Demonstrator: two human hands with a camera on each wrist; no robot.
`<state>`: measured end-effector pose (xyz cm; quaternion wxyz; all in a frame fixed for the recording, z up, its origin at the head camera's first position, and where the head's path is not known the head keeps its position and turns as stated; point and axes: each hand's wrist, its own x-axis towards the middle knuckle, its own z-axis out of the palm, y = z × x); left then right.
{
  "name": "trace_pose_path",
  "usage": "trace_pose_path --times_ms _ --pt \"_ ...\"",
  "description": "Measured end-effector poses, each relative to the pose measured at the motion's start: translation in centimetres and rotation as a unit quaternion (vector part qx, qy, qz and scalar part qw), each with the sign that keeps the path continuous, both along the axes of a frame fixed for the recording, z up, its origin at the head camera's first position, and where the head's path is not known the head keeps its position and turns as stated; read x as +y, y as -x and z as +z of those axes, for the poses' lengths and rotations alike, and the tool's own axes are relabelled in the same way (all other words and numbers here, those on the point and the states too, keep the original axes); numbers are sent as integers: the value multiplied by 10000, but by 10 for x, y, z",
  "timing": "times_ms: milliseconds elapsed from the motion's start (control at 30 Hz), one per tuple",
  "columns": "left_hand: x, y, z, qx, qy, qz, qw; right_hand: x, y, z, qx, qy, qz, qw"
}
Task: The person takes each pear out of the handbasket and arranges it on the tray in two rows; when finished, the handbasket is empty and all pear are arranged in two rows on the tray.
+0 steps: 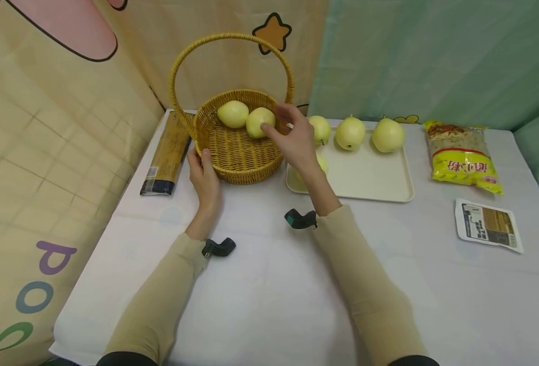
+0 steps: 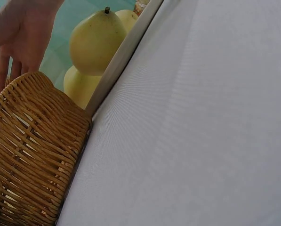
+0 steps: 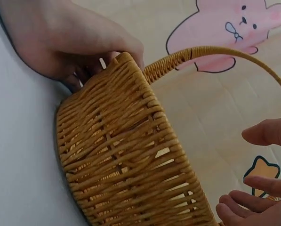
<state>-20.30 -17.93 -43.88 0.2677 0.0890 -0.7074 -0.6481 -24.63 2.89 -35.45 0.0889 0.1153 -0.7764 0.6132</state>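
A wicker basket [image 1: 246, 175] with a tall arched handle stands toward the back left of the table. Two pale yellow-green pears, a left pear [image 1: 232, 114] and a right pear [image 1: 261, 122], lie inside it. My left hand [image 1: 205, 180] grips the basket's front-left rim, its thumb over the edge in the right wrist view. Above the basket's right side, my right hand [image 1: 295, 140] has loosely bent, spread fingers with nothing between them. Its thumb tip overlaps the right pear in the head view; whether they touch I cannot tell.
Right of the basket is a cream tray [image 1: 374, 178] holding several pears [image 1: 350, 133], one partly behind my right wrist. A long brown packet [image 1: 166, 152] lies left of the basket. At the right lie a yellow food bag [image 1: 463, 157] and a white pouch [image 1: 488, 225].
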Motion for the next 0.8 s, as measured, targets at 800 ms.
trace_pose_path --times_ms 800 --pt "-2 4 -7 -85 152 54 9998 -39 41 -10 -346 -2145 350 9755"
